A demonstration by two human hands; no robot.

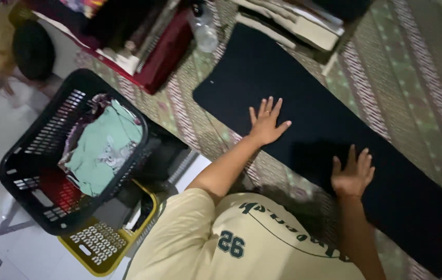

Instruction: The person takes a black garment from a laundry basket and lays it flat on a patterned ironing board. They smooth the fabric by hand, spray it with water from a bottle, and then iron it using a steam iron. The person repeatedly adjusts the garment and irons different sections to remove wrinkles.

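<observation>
A long dark navy cloth lies spread flat on a patterned mat. My left hand rests palm down on the cloth near its middle, fingers spread. My right hand presses flat on the cloth's near edge, fingers apart as well. Neither hand holds anything. My cream shirt fills the bottom of the view.
A black laundry basket with a green garment and other clothes stands at the left, over a yellow basket. Folded clothes, a clear bottle and a dark red stack lie beyond the cloth.
</observation>
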